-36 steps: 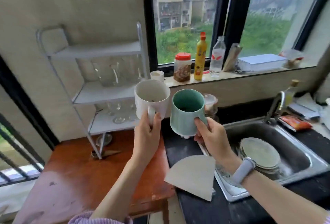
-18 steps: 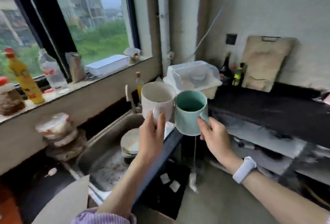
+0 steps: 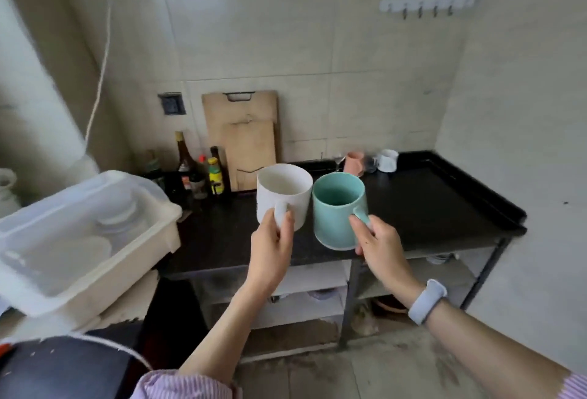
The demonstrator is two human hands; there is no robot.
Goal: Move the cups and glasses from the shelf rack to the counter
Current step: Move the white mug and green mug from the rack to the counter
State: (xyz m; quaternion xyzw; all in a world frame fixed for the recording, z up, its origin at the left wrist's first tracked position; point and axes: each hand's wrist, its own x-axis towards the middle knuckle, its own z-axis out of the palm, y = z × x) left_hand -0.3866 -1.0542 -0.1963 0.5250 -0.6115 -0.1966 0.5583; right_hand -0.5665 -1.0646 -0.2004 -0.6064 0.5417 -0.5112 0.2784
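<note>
Left hand point(image 3: 270, 250) fingers grip the white mug point(image 3: 283, 195), right hand point(image 3: 381, 247) the teal mug point(image 3: 337, 209), above the counter point(image 3: 428, 204); best lowered level, apart, onto bare space.

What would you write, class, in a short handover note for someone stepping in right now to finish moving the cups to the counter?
Left hand: grips the white mug by its handle.
Right hand: grips the teal mug by its handle.
Both mugs are upright, held above the black counter, not yet set down.
Done: a pink cup, a white cup and some glassware already stand at the counter's back edge.
Left: set these two down. The shelf rack is out of view, so check it for more.
</note>
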